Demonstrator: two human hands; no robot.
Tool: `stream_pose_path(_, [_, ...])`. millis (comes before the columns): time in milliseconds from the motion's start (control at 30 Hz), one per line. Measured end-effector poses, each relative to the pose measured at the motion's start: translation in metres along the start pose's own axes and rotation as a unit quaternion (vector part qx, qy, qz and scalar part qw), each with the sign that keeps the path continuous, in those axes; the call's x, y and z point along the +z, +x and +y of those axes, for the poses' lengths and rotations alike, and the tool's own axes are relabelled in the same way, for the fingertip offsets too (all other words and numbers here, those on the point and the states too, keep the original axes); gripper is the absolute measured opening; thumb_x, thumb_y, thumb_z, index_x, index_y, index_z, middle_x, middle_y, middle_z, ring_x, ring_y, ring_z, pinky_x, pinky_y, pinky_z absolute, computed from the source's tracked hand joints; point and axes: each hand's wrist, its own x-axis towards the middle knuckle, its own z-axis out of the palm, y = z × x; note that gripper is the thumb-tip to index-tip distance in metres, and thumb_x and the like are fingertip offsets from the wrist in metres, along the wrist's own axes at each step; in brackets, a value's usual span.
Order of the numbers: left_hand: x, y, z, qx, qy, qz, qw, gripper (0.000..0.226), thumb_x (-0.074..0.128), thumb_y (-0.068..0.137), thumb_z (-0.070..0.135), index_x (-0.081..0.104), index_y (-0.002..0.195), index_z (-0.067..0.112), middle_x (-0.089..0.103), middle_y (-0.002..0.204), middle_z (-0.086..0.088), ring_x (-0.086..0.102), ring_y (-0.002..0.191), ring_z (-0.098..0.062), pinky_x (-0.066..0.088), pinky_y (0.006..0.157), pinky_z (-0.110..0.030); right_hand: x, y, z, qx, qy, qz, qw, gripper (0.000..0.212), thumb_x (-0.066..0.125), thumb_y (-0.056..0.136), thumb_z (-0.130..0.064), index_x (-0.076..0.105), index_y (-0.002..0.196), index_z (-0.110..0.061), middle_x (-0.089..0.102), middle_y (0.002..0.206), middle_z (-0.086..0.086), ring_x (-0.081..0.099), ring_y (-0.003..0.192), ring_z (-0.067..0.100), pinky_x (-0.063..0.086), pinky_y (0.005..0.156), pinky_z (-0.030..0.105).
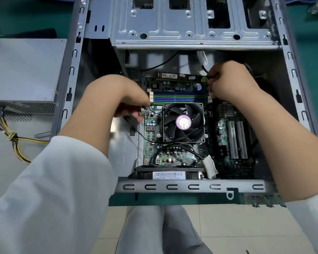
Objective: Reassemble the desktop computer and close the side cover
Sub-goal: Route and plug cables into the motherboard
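Clearly the RAM step is in hand. A memory stick (pixel 180 77) is held edge-down just above the far slot of the blue-and-green RAM slots (pixel 179 97), at the far edge of the motherboard (pixel 173 153). Its right end is pinched by the curled fingers of the right hand (pixel 228 81); a black cable appears to pass close by those fingers, though whether it is also caught in the grip can't be told. The left hand (pixel 121 96) is blurred; its fingers are curled near the board's left edge by the white slot latches, approx. level with the CPU fan (pixel 183 122), and something thin and dark seems to be held, but what exactly cannot be made out.

The stick is presumably kept parallel to the slots so the notch can be lined up before it is pressed down. The open case (pixel 191 186) is laid on its side, opening up, so the board can be reached from above. The drive cage (pixel 191 32) sits at the far end. The power supply (pixel 24 70) is left outside the case on the left, its yellow-black cable bundle (pixel 13 138) trailing, so plenty of the job is judged still to be done; no side cover is seen.
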Motion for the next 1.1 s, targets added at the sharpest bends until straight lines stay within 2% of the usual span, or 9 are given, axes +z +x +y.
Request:
stream_pose_path(67, [0.004, 0.004, -0.001, -0.002, -0.016, 0.005, 1.000, 0.027, 0.044, 0.099, 0.021, 0.054, 0.079, 0.005, 0.063, 0.051, -0.004, 0.040, 0.031, -0.013, 0.041, 0.043, -0.020, 0.000, 0.000, 0.000, 0.001, -0.001, -0.004, 1.000, 0.029, 0.049, 0.085, -0.001, 0.067, 0.105, -0.010, 0.067, 0.101, 0.018, 0.065, 0.091, 0.036, 0.054, 0.084, 0.047])
stream_pose_path(133, [0.005, 0.011, 0.001, 0.035, -0.003, 0.093, 0.995, 0.021, 0.050, 0.094, 0.015, 0.054, 0.079, 0.002, 0.063, 0.061, -0.012, 0.051, 0.044, -0.023, 0.052, 0.055, -0.031, -0.001, -0.001, -0.001, 0.003, 0.002, -0.006, 1.000, 0.029, 0.049, 0.085, -0.002, 0.067, 0.107, -0.010, 0.067, 0.102, 0.019, 0.064, 0.093, 0.037, 0.054, 0.084, 0.047])
stream_pose_path(233, [0.005, 0.011, 0.005, 0.085, 0.073, 0.205, 0.972, 0.017, 0.056, 0.085, 0.015, 0.052, 0.070, 0.007, 0.052, 0.063, -0.010, 0.048, 0.053, -0.027, 0.046, 0.054, -0.027, -0.002, -0.003, -0.001, -0.007, -0.002, -0.007, 1.000, 0.026, 0.053, 0.086, -0.004, 0.069, 0.105, -0.013, 0.068, 0.100, 0.018, 0.065, 0.092, 0.036, 0.054, 0.085, 0.045])
stream_pose_path(333, [0.005, 0.012, 0.006, 0.117, 0.058, 0.247, 0.960, 0.004, 0.059, 0.081, 0.014, 0.057, 0.081, 0.010, 0.057, 0.077, -0.009, 0.055, 0.073, -0.029, 0.047, 0.063, -0.030, -0.003, -0.005, -0.001, -0.023, -0.001, -0.007, 1.000, 0.022, 0.058, 0.088, -0.008, 0.071, 0.106, -0.013, 0.069, 0.097, 0.017, 0.065, 0.093, 0.033, 0.053, 0.087, 0.041])
stream_pose_path(433, [0.005, 0.018, 0.006, 0.143, -0.020, 0.253, 0.957, 0.031, 0.055, 0.083, 0.004, 0.064, 0.111, 0.011, 0.067, 0.103, -0.012, 0.062, 0.095, -0.029, 0.053, 0.086, -0.038, -0.003, -0.006, 0.000, -0.032, -0.003, -0.003, 0.999, 0.022, 0.061, 0.088, -0.011, 0.072, 0.108, -0.015, 0.069, 0.098, 0.016, 0.064, 0.095, 0.032, 0.052, 0.088, 0.039])
stream_pose_path(500, [0.005, 0.018, 0.006, 0.173, -0.065, 0.258, 0.948, 0.037, 0.056, 0.084, 0.000, 0.067, 0.114, 0.017, 0.068, 0.106, -0.008, 0.063, 0.100, -0.026, 0.051, 0.092, -0.034, -0.002, -0.005, 0.001, -0.035, -0.014, 0.002, 0.999, 0.022, 0.061, 0.088, -0.012, 0.072, 0.107, -0.017, 0.069, 0.100, 0.015, 0.063, 0.096, 0.031, 0.051, 0.087, 0.035])
stream_pose_path(633, [0.004, 0.015, 0.003, 0.205, -0.099, 0.243, 0.943, 0.028, 0.067, 0.084, 0.006, 0.071, 0.106, 0.023, 0.068, 0.092, -0.004, 0.066, 0.095, -0.022, 0.050, 0.085, -0.026, 0.002, -0.003, 0.002, -0.030, -0.027, 0.010, 0.999, 0.023, 0.061, 0.087, -0.011, 0.073, 0.105, -0.018, 0.068, 0.103, 0.014, 0.062, 0.097, 0.031, 0.049, 0.084, 0.032])
stream_pose_path(800, [0.004, 0.019, 0.002, 0.223, -0.091, 0.260, 0.935, 0.025, 0.071, 0.083, 0.011, 0.072, 0.105, 0.024, 0.069, 0.096, -0.003, 0.063, 0.091, -0.016, 0.043, 0.079, -0.016, 0.003, -0.002, 0.003, -0.029, -0.045, 0.010, 0.999, 0.025, 0.061, 0.086, -0.011, 0.073, 0.107, -0.019, 0.067, 0.104, 0.014, 0.061, 0.098, 0.032, 0.048, 0.084, 0.032])
stream_pose_path(1100, [0.003, 0.022, 0.003, 0.246, -0.073, 0.302, 0.918, 0.020, 0.067, 0.085, 0.012, 0.073, 0.101, 0.021, 0.069, 0.094, -0.004, 0.063, 0.088, -0.016, 0.039, 0.071, -0.013, 0.001, -0.002, 0.003, -0.018, -0.045, 0.013, 0.999, 0.027, 0.059, 0.086, -0.007, 0.072, 0.107, -0.018, 0.068, 0.104, 0.015, 0.061, 0.097, 0.033, 0.050, 0.086, 0.034])
